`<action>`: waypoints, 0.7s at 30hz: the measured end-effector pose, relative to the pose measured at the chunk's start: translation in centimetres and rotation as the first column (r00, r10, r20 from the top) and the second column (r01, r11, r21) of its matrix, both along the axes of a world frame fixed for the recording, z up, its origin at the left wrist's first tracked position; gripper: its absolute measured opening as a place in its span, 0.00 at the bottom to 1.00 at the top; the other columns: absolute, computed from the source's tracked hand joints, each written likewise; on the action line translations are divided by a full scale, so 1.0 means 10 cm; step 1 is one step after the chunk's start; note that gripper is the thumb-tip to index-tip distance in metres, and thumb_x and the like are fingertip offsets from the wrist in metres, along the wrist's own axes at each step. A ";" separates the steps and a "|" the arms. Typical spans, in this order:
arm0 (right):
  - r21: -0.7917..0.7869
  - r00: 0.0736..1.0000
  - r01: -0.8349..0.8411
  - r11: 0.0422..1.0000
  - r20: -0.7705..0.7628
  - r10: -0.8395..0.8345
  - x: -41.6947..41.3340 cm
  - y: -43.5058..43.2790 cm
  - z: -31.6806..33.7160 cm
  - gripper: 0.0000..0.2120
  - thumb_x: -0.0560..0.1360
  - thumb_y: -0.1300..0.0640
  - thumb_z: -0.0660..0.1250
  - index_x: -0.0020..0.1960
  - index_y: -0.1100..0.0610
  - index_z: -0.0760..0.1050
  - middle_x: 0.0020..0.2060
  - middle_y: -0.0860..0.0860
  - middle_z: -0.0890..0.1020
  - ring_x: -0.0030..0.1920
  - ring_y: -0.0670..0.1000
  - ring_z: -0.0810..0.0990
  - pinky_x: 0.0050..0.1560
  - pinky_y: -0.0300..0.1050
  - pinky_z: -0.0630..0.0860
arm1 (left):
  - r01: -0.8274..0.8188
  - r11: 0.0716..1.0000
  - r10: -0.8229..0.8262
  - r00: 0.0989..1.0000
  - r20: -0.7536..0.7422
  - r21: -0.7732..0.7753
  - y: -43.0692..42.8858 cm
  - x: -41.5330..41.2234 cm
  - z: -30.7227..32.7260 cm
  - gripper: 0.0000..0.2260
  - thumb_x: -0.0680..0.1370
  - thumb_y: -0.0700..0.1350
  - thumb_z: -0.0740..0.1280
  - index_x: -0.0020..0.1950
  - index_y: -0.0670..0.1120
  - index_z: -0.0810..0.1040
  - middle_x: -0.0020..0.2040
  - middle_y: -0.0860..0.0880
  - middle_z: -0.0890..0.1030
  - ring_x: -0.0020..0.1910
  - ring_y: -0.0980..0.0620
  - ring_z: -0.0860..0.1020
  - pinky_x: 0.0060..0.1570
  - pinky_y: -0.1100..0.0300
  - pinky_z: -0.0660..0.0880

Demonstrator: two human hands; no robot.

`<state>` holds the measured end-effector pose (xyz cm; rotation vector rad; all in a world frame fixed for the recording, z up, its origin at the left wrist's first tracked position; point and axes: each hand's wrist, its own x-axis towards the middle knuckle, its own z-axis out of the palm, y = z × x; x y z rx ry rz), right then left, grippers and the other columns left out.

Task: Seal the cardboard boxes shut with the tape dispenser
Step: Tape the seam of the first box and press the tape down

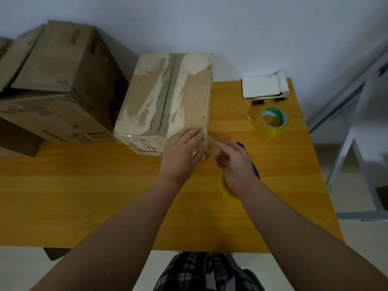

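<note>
At the near right corner of the box (165, 95), straight fingers (193, 132) of the left hand (180, 152) are pressed flat on its top. A tape strip (213, 144) running from that corner is pinched in the curled fingertips of the right hand (235, 162). The tape dispenser (226, 191) is partly hidden beneath that wrist on the table (105, 185), with a spare tape roll (271, 120), pen (268, 100) and notepad (264, 85) noted beyond.

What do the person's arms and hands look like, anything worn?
No sleeves in view: left forearm and right forearm are bare to the frame edge. No gloves on left hand or right hand; no watch, ring or band shows. Below, plaid trousers.
</note>
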<state>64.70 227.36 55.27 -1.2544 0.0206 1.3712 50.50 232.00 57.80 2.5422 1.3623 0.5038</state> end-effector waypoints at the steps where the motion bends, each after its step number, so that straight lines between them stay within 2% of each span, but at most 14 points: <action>1: -0.009 1.000 -0.002 1.000 0.024 0.002 0.01 0.00 -0.02 0.20 0.75 0.63 0.68 0.64 0.56 0.68 0.34 0.53 0.80 0.34 0.49 0.79 0.37 0.45 0.75 | 0.016 1.000 -0.016 1.000 0.002 0.001 0.01 -0.02 0.01 0.19 0.78 0.50 0.66 0.67 0.46 0.75 0.67 0.49 0.74 0.68 0.49 0.70 0.63 0.48 0.68; 5: -0.061 0.998 -0.031 0.998 0.045 0.034 -0.09 0.02 -0.04 0.22 0.73 0.65 0.71 0.62 0.55 0.67 0.34 0.54 0.81 0.31 0.48 0.79 0.32 0.42 0.75 | 0.139 0.990 -0.140 0.989 -0.058 -0.022 0.09 -0.13 0.10 0.19 0.78 0.46 0.67 0.68 0.44 0.74 0.69 0.47 0.73 0.69 0.48 0.69 0.65 0.48 0.67; 8: -0.068 1.000 -0.008 0.998 0.019 0.010 -0.21 0.05 -0.07 0.20 0.73 0.66 0.70 0.61 0.55 0.67 0.30 0.53 0.80 0.25 0.45 0.75 0.28 0.40 0.71 | 0.214 0.975 -0.220 0.967 -0.131 -0.061 0.14 -0.22 0.15 0.21 0.77 0.44 0.66 0.70 0.45 0.70 0.71 0.47 0.69 0.71 0.48 0.65 0.70 0.53 0.61; 10: -0.073 0.991 0.044 0.996 0.126 -0.035 -0.25 0.05 -0.12 0.19 0.73 0.64 0.70 0.61 0.53 0.69 0.32 0.53 0.80 0.26 0.44 0.74 0.28 0.39 0.71 | 0.246 0.967 -0.254 0.948 -0.191 -0.065 0.18 -0.28 0.16 0.23 0.78 0.43 0.64 0.73 0.46 0.66 0.74 0.48 0.65 0.73 0.49 0.61 0.71 0.57 0.55; 12: -0.061 0.950 0.117 0.991 0.297 -0.094 -0.24 0.02 -0.16 0.19 0.72 0.61 0.71 0.60 0.51 0.70 0.36 0.51 0.80 0.30 0.44 0.76 0.33 0.39 0.73 | 0.281 0.957 -0.288 0.924 -0.251 -0.067 0.22 -0.33 0.14 0.25 0.79 0.41 0.60 0.76 0.48 0.59 0.76 0.49 0.59 0.75 0.50 0.56 0.73 0.58 0.50; 14: -0.025 0.918 0.156 0.987 0.372 -0.135 -0.24 -0.01 -0.15 0.19 0.72 0.60 0.71 0.60 0.50 0.70 0.38 0.50 0.81 0.32 0.42 0.79 0.36 0.37 0.75 | 0.308 0.948 -0.317 0.898 -0.306 -0.079 0.25 -0.36 0.10 0.27 0.80 0.41 0.59 0.77 0.49 0.53 0.78 0.51 0.53 0.76 0.52 0.50 0.74 0.58 0.46; 16: -0.021 0.920 0.163 0.986 0.364 -0.144 -0.24 -0.01 -0.13 0.20 0.72 0.61 0.71 0.60 0.51 0.69 0.38 0.52 0.81 0.32 0.42 0.80 0.33 0.36 0.75 | 0.325 0.941 -0.337 0.880 -0.335 -0.092 0.27 -0.39 0.08 0.29 0.80 0.44 0.59 0.78 0.50 0.49 0.78 0.51 0.49 0.76 0.54 0.47 0.74 0.58 0.44; 18: -0.056 0.943 0.146 0.988 0.310 -0.122 -0.26 0.00 -0.12 0.20 0.73 0.60 0.71 0.60 0.50 0.68 0.38 0.53 0.81 0.31 0.45 0.80 0.33 0.39 0.76 | 0.331 0.938 -0.346 0.875 -0.339 -0.102 0.28 -0.41 0.06 0.30 0.81 0.45 0.58 0.78 0.51 0.46 0.78 0.52 0.47 0.76 0.54 0.45 0.74 0.59 0.42; 21: -0.104 0.973 0.135 0.985 0.204 -0.112 -0.33 0.04 -0.15 0.19 0.73 0.61 0.71 0.59 0.50 0.68 0.37 0.53 0.81 0.27 0.45 0.78 0.30 0.40 0.76 | 0.339 0.934 -0.356 0.876 -0.324 -0.109 0.29 -0.42 0.05 0.30 0.81 0.45 0.59 0.78 0.51 0.46 0.78 0.52 0.47 0.76 0.54 0.45 0.73 0.59 0.42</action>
